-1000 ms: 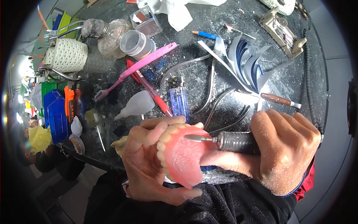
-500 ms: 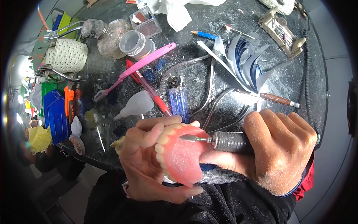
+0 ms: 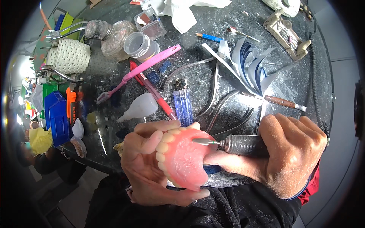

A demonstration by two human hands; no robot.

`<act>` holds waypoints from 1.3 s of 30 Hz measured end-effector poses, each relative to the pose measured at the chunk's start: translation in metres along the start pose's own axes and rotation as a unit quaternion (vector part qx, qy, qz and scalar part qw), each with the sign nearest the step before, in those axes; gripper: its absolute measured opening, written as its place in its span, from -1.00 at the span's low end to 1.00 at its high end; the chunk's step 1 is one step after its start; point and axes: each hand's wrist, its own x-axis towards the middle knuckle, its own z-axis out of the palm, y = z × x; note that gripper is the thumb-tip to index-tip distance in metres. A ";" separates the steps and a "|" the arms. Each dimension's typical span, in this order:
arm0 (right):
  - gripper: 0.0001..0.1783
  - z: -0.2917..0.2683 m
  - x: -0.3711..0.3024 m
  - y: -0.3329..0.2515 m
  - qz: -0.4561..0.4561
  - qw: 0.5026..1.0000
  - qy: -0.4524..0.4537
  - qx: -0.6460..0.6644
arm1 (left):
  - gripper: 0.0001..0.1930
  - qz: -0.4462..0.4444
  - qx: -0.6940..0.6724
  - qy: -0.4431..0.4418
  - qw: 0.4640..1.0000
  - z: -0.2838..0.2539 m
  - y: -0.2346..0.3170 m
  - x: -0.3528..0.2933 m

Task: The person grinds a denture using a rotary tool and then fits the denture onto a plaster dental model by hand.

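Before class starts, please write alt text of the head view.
The left hand holds a pink denture; the right hand holds a grinding tool, its tip at the denture. Beyond, a toothbrush, pen and lighter lie on a dusty dark table.

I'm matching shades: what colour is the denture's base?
The denture's base is pink, best seen in the head view.

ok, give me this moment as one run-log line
left hand: holds denture | right hand: holds handpiece | bur: at denture's pink surface, contact unclear | nearby: lighter, red pen
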 end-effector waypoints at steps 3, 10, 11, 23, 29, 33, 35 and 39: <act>-0.20 0.002 -0.002 0.000 -0.004 1.000 0.001 0.003 | -0.07 -0.014 -0.017 0.004 1.000 0.002 -0.002 -0.001; -0.23 0.005 -0.004 0.000 -0.004 1.000 -0.002 0.023 | -0.06 -0.044 -0.016 -0.002 0.999 0.003 0.004 0.003; -0.23 0.005 -0.002 0.001 -0.006 1.000 -0.004 0.023 | -0.06 -0.048 -0.011 0.000 0.999 0.003 0.005 0.003; -0.24 0.007 -0.004 0.001 -0.023 0.999 0.005 0.041 | -0.06 -0.048 -0.019 -0.004 0.999 0.006 0.005 0.002; -0.20 -0.001 -0.006 0.001 0.015 1.000 -0.027 0.000 | -0.06 -0.031 -0.033 0.006 0.999 0.007 0.002 0.003; -0.20 0.003 -0.005 0.001 0.008 1.000 -0.013 -0.004 | -0.07 -0.019 -0.019 -0.004 1.000 0.007 -0.001 0.004; -0.21 0.006 -0.005 0.000 0.001 1.000 0.006 0.020 | -0.08 -0.010 -0.011 -0.005 1.000 0.008 -0.001 0.005; -0.21 0.002 -0.004 0.002 -0.006 1.000 -0.021 0.018 | -0.09 -0.004 -0.002 -0.001 1.000 0.007 0.000 0.004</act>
